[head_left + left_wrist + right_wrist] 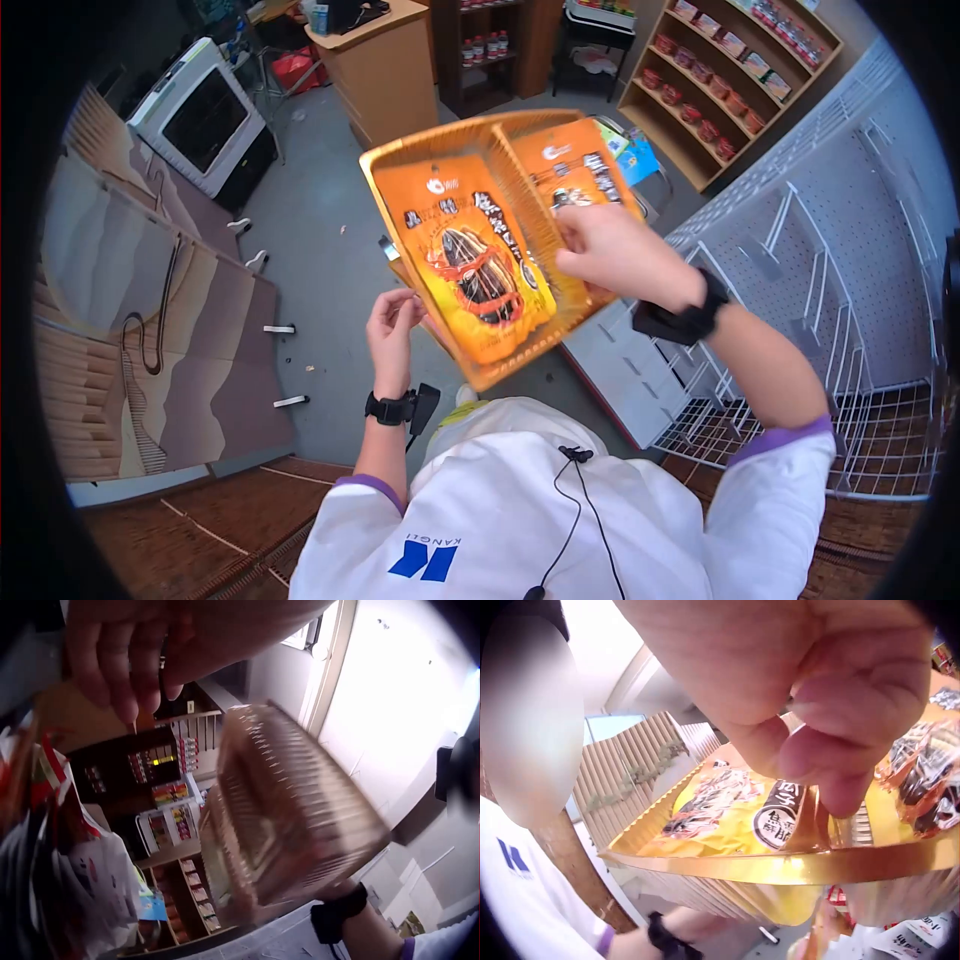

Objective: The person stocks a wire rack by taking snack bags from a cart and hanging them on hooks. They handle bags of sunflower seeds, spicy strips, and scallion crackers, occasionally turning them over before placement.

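A gold-tinted, ribbed plastic tray with two compartments is tilted in front of my body. An orange and yellow snack packet lies in its left compartment, and a similar packet sits in the right one, partly covered by my right hand. That hand pinches the divider between the compartments, its fingers curled down over it. My left hand is near the tray's lower left side, fingers loosely bent. In the left wrist view, a gap shows between the left hand and the tray.
Several upright packets stand near the left hand. A white wire rack with pegboard is on the right, a shelf of packaged goods behind. A wooden counter stands ahead; a patterned panel is on the left.
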